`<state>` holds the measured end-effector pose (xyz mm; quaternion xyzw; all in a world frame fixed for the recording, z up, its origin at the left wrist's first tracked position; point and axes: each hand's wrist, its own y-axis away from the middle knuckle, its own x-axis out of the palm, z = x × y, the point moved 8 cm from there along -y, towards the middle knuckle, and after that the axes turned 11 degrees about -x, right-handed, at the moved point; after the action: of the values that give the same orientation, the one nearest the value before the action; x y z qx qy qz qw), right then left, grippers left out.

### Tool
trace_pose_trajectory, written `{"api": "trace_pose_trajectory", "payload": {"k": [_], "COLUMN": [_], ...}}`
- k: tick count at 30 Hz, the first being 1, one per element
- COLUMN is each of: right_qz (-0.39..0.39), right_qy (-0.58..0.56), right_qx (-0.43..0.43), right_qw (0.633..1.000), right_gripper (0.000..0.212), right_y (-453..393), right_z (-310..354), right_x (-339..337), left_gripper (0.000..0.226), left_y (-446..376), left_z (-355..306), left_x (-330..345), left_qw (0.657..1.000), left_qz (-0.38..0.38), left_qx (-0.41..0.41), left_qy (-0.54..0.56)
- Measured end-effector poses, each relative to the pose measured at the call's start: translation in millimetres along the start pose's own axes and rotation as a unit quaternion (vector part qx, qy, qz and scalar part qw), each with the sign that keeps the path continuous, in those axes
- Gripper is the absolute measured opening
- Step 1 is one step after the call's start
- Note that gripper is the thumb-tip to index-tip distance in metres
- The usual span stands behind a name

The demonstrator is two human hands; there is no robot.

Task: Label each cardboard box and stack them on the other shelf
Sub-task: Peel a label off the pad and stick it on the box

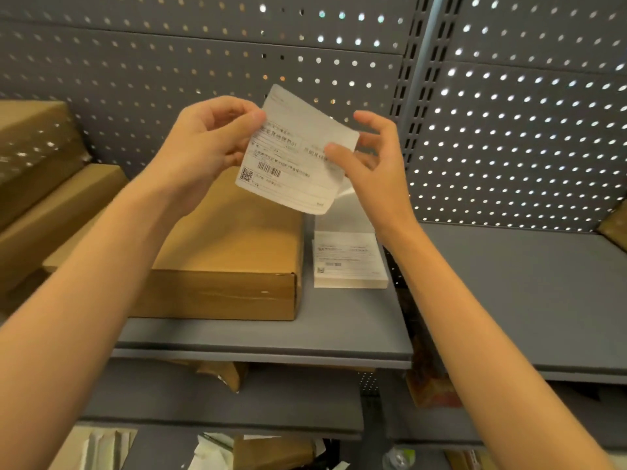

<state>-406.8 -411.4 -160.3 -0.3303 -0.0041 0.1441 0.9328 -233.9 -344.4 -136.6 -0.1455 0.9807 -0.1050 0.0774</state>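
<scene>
A white printed shipping label (291, 154) is held up in front of the pegboard. My left hand (210, 147) pinches its left edge. My right hand (369, 157) pinches its right edge, thumb on the front, where a shiny backing sheet (349, 191) shows behind the lower corner. Below the label a flat cardboard box (230, 259) lies on the grey shelf (271, 337). A stack of labels (349, 259) sits right of the box.
Several more cardboard boxes (44, 184) are piled at the left. The neighbouring grey shelf (515, 293) lies to the right, with a box corner (615, 228) at its far edge. Lower shelves hold paper and cardboard scraps (217, 374).
</scene>
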Motion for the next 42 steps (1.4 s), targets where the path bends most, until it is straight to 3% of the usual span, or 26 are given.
{"api": "trace_pose_trajectory", "payload": {"k": [4,8,17,26,36,42], "right_qz": [-0.015,-0.039,-0.053,-0.03,-0.012,0.009], "right_qy": [-0.053,-0.09,-0.031,0.002,-0.011,0.006], "right_qx": [0.039,0.021,-0.02,0.014,0.073,0.101], "right_qw": [0.998,0.995,0.998,0.999,0.997,0.995], "right_gripper": [0.038,0.028,0.016,0.036,0.038,0.036], "right_y": [4,9,17,21,28,30], "right_z": [-7,-3,9,9,-1,-9], "right_x": [29,59,92,96,90,93], "left_gripper": [0.009,0.009,0.01,0.027,0.027,0.026], "left_y": [1,4,5,15,21,23], "left_z": [5,11,28,39,57,64], "left_x": [-36,-68,-109,-117,-113,-117], "left_qw": [0.999,0.999,0.999,1.0,0.995,0.99], "left_qz": [-0.015,-0.007,0.002,-0.007,-0.038,-0.051], "left_qx": [0.001,0.018,0.029,0.012,-0.083,-0.128], "left_qy": [0.043,0.034,0.04,-0.02,0.043,0.013]}}
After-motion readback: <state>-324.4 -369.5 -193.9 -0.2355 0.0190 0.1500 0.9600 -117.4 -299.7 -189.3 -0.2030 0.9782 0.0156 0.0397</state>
